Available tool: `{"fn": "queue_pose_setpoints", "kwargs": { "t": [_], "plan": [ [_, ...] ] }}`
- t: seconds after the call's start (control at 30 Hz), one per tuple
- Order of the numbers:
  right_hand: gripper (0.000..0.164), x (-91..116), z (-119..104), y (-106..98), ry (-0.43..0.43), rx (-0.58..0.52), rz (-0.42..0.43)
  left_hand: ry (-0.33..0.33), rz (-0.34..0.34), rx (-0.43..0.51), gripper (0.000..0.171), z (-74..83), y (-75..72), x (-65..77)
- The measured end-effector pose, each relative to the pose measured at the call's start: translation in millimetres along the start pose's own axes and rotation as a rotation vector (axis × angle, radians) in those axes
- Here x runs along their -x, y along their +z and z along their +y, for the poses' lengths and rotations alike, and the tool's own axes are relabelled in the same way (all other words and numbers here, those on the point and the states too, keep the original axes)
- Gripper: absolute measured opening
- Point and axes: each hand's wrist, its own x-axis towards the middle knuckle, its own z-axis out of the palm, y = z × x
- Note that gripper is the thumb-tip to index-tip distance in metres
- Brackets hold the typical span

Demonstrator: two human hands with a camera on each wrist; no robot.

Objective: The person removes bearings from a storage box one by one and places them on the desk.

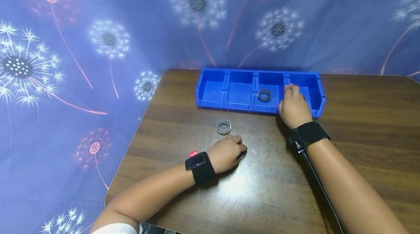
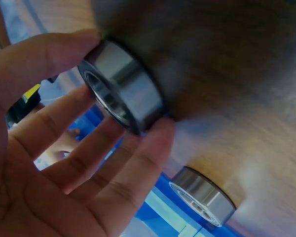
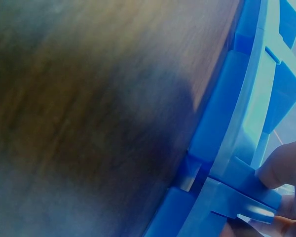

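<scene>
My left hand (image 1: pixel 226 153) is low over the table, pinching a steel ball bearing (image 2: pixel 135 86) between thumb and fingertips. In the left wrist view the bearing is tilted, its shiny outer ring showing. Just beyond that hand, another bearing (image 1: pixel 224 132) lies flat on the table. My right hand (image 1: pixel 295 108) reaches over the front of a blue four-compartment bin (image 1: pixel 239 108), at the divider between the two rightmost compartments. Part of a ring (image 1: pixel 303 96) shows beside its fingers; I cannot tell whether they grip it. A dark-edged bearing (image 1: pixel 264 100) sits in the third compartment from the left.
The brown wooden table (image 1: pixel 367 132) has its left edge beside my left arm. Behind the bin hangs a blue dandelion-print cloth (image 1: pixel 147 19). From the black right wrist strap (image 1: pixel 310 133) a cable (image 1: pixel 323 188) runs back along the forearm.
</scene>
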Motion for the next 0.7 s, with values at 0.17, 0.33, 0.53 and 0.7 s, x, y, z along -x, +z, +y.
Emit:
{"fn": "queue_pose_setpoints", "kwargs": {
  "t": [0.17,0.33,0.53,0.7],
  "plan": [
    [0.055,1,1,0,0.004,-0.007,0.017,-0.010,-0.008,-0.023,0.030,2.3,0.1,-0.4],
    [0.054,3,2,-2,0.009,-0.005,0.022,-0.017,-0.014,-0.024,0.035,3.7,-1.1,-1.0],
    [0.054,4,2,-2,0.001,-0.009,0.021,-0.012,0.007,0.009,0.043,0.8,-4.7,2.3],
    [0.054,4,0,-4,-0.037,-0.007,0.044,-0.104,0.059,0.079,0.052,-21.0,-29.1,-1.8]
  ]
}}
